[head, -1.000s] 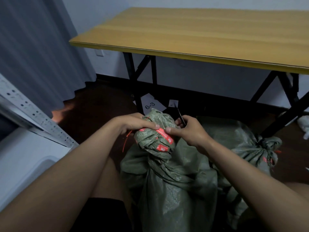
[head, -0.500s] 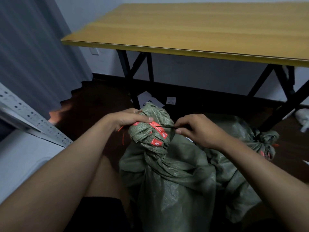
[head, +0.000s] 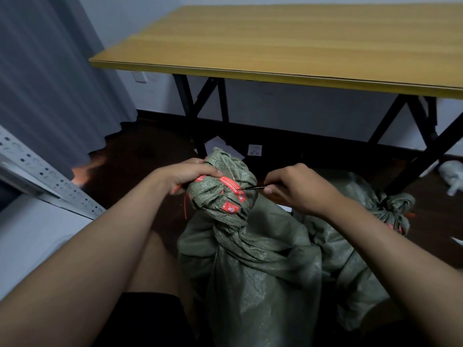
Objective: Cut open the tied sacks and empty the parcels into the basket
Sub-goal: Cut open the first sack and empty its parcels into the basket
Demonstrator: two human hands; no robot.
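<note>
A green woven sack (head: 253, 266) stands between my knees, its neck bunched into a knot bound by a red printed tie (head: 231, 187). My left hand (head: 190, 172) grips the top of the knot from the left. My right hand (head: 298, 187) pinches a thin dark blade (head: 251, 188), whose tip lies against the red tie. A second tied green sack (head: 390, 211) lies behind on the right. No basket shows in the head view.
A yellow-topped folding table (head: 300, 43) with black legs stands ahead over a dark floor. Paper slips (head: 254, 149) lie under it. A grey curtain (head: 50, 83) and a perforated metal rail (head: 47, 179) are on the left. A white object (head: 452, 175) lies far right.
The blade pointed upward in my right hand, then swung level, and its tip now reaches the red tie. My left hand kept its hold on the knot. The camera tilted slightly.
</note>
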